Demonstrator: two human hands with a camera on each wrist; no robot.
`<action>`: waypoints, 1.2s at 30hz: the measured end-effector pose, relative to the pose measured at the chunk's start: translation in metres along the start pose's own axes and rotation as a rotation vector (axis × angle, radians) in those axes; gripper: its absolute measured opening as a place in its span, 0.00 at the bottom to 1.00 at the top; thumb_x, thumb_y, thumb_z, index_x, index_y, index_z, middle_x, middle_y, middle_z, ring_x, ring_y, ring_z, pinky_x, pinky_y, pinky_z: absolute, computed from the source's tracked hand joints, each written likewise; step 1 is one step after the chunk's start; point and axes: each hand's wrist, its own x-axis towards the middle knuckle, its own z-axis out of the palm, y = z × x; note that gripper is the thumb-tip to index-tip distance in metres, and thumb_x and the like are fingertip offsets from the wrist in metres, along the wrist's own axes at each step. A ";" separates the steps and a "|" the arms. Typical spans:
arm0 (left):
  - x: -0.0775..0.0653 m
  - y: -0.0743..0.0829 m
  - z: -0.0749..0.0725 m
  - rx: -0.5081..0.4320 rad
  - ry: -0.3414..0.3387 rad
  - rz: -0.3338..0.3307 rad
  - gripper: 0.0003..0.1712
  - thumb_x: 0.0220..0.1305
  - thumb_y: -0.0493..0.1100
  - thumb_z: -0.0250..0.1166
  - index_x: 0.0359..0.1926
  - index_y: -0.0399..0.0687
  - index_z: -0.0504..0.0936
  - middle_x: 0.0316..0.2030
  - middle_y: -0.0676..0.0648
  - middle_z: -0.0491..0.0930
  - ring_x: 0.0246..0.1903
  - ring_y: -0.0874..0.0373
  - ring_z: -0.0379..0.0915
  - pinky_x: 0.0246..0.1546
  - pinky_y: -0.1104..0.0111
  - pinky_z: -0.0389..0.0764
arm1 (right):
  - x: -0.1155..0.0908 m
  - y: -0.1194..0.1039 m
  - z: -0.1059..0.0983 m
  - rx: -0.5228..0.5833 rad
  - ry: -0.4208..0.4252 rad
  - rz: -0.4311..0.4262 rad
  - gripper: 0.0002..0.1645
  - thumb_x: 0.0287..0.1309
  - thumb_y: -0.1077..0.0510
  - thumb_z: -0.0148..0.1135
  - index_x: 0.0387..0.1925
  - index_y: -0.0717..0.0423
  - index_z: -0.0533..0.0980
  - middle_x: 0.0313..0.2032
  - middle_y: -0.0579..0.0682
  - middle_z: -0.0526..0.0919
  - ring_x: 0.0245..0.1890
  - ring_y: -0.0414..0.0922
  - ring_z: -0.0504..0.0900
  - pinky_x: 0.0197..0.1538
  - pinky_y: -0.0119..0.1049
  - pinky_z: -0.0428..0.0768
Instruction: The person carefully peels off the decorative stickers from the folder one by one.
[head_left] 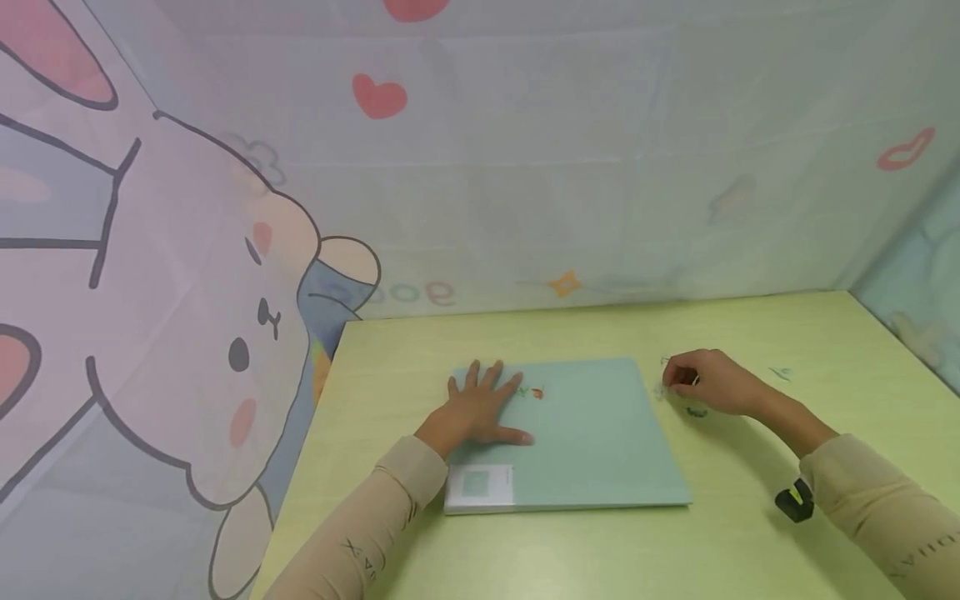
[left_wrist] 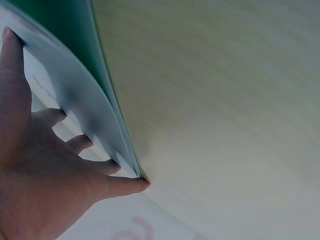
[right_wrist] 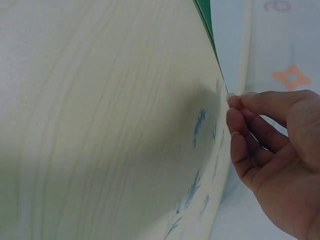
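My left hand [head_left: 477,414] rests spread on a pale green folder [head_left: 585,433], its fingers over the left part of the cover. In the left wrist view, the thumb and fingers lie along the folder's cover [left_wrist: 75,85], with one fingertip at its edge. A small green motif [head_left: 522,391] and an orange-red motif [head_left: 537,392] show beside those fingers. My right hand [head_left: 712,382] is just right of the folder, thumb and forefinger tips together and the other fingers curled. A pale, clear-looking sticker [head_left: 660,390] shows at the fingertips; its outline is hard to make out.
Several small bluish plant-like stickers [right_wrist: 199,127] lie on the table near my right hand; one sticker [head_left: 780,373] is farther right. The folder has a white label [head_left: 480,486] at its near left corner. A printed cloth [head_left: 525,167] hangs behind the yellow-green table [head_left: 750,533].
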 end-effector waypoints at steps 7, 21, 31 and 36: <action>0.001 -0.002 0.000 -0.010 -0.012 0.001 0.64 0.60 0.81 0.65 0.87 0.63 0.48 0.86 0.43 0.39 0.82 0.31 0.29 0.73 0.27 0.45 | 0.002 -0.001 0.003 -0.040 -0.054 -0.010 0.04 0.70 0.66 0.67 0.42 0.56 0.85 0.38 0.45 0.86 0.37 0.41 0.82 0.40 0.37 0.82; 0.002 -0.003 0.001 -0.012 -0.009 0.005 0.64 0.60 0.81 0.65 0.87 0.63 0.48 0.86 0.43 0.39 0.82 0.31 0.30 0.73 0.27 0.45 | 0.001 -0.005 0.001 -0.123 0.042 -0.093 0.06 0.67 0.67 0.70 0.38 0.53 0.85 0.34 0.40 0.82 0.32 0.37 0.78 0.35 0.36 0.79; -0.003 -0.005 0.000 -0.018 0.019 0.011 0.64 0.59 0.81 0.66 0.86 0.61 0.51 0.85 0.42 0.41 0.82 0.31 0.33 0.72 0.27 0.48 | 0.010 -0.014 0.005 -0.157 0.107 -0.091 0.05 0.69 0.66 0.67 0.44 0.59 0.85 0.39 0.44 0.83 0.38 0.41 0.79 0.40 0.40 0.81; -0.005 -0.007 -0.001 -0.010 0.016 -0.005 0.64 0.59 0.80 0.66 0.86 0.62 0.51 0.85 0.43 0.41 0.82 0.32 0.33 0.72 0.26 0.49 | 0.010 -0.013 0.013 -0.127 0.032 -0.103 0.07 0.68 0.67 0.68 0.46 0.59 0.86 0.40 0.46 0.85 0.38 0.41 0.82 0.40 0.37 0.82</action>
